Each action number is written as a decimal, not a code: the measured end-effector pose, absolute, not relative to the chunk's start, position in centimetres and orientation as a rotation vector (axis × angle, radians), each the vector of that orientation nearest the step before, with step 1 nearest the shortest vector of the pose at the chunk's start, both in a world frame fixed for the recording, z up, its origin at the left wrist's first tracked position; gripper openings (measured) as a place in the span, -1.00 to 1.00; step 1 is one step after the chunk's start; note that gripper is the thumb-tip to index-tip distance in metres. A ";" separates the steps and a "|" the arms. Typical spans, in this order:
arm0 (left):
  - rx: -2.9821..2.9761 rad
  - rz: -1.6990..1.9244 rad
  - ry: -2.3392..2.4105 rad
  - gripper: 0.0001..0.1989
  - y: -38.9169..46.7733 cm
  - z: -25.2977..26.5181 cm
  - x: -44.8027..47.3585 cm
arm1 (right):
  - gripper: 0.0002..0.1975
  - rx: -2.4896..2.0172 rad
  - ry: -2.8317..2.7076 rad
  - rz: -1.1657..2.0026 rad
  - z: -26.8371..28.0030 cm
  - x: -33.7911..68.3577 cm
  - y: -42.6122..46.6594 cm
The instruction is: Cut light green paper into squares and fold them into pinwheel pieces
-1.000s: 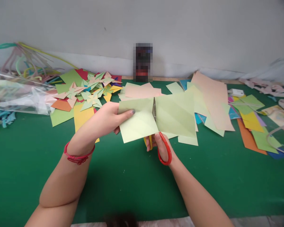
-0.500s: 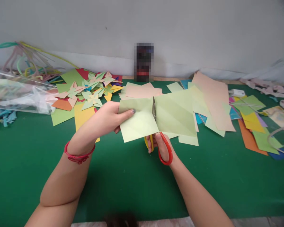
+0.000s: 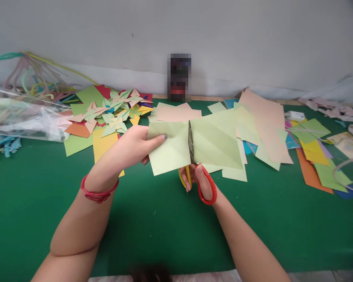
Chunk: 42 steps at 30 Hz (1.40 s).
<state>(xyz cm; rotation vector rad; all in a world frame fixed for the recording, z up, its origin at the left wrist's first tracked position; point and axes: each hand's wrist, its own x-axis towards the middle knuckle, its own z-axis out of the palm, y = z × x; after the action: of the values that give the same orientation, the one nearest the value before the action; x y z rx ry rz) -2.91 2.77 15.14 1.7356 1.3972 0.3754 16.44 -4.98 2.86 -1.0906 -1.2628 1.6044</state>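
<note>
A light green sheet of paper (image 3: 170, 150) is pinched at its left edge by my left hand (image 3: 141, 145), thumb on top and the other fingers mostly hidden beneath. My right hand (image 3: 201, 180) grips scissors (image 3: 191, 143) with one red and one yellow handle; the thumb sits in the red loop and fingers are in the yellow one. The scissor blades lie across the sheet from its near edge, with one blade showing above the paper. To their right, the right part of the sheet (image 3: 219, 139) spreads out over other papers. A red cord bracelet circles my left wrist.
Folded paper pieces (image 3: 116, 113) are heaped at the back left, beside a clear plastic bag (image 3: 23, 117). Pale pink sheets (image 3: 264, 125) and coloured papers (image 3: 317, 152) lie to the right on the green table (image 3: 153, 231). A blurred dark object (image 3: 179, 78) leans against the wall.
The scissor handles have spread slightly apart, and the gap between the sheet's two parts now shows at the near edge. My left hand has barely moved.
</note>
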 end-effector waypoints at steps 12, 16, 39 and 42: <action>1.422 0.733 1.390 -0.62 5.0 13.6 -4.1 | -0.15 -0.674 -0.964 2.258 4.0 18.6 -3.9; 1.502 0.690 1.388 -0.61 5.2 13.5 -4.4 | -0.11 -0.612 -0.756 2.379 4.2 19.0 -3.6; 1.787 0.521 1.692 -0.53 4.8 14.7 -5.3 | -0.19 -0.729 -1.273 2.407 4.4 24.1 -4.7; 1.791 0.522 1.652 -0.55 4.6 14.4 -5.0 | -0.30 -0.899 -1.263 2.177 5.3 23.3 -4.5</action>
<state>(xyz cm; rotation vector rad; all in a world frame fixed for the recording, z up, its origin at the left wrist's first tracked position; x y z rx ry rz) -5.04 4.64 14.35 1.7909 1.6521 0.5219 23.29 -4.48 5.29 -0.8992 -1.2634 2.1768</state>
